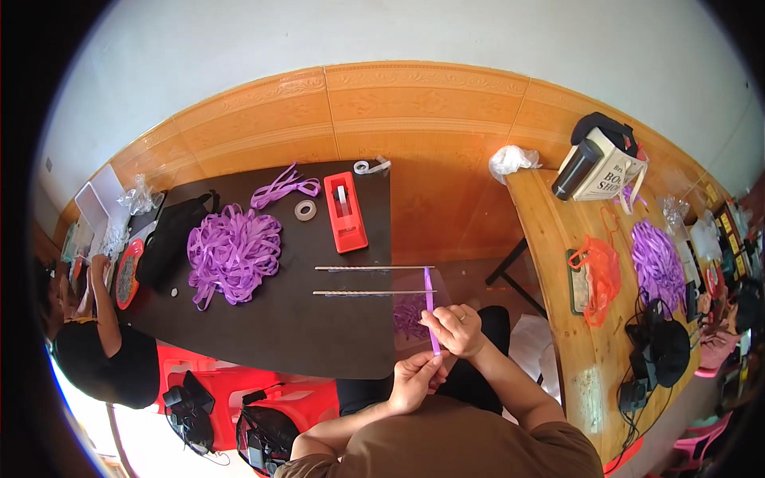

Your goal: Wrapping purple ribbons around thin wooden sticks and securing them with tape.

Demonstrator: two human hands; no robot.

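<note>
A narrow purple ribbon [429, 287] runs from the ends of two thin metal rods [366, 268] down to my hands. The rods lie parallel on the dark table [319, 334], their tips jutting past its right edge. How the ribbon meets the tips is too small to tell. My right hand [456, 328] is closed on the ribbon below the rods. Lower down, my left hand [414, 381] pinches the ribbon's lower part between thumb and fingers. Left of the rods lies a loose heap of purple ribbon [235, 255].
A red tape dispenser [347, 219], a tape roll [305, 209] and a smaller ribbon bundle [285, 188] sit toward the back. Below the table edge, a clear container [410, 315] holds purple pieces. A wooden table [542, 215] stands right; another person [103, 350] sits left.
</note>
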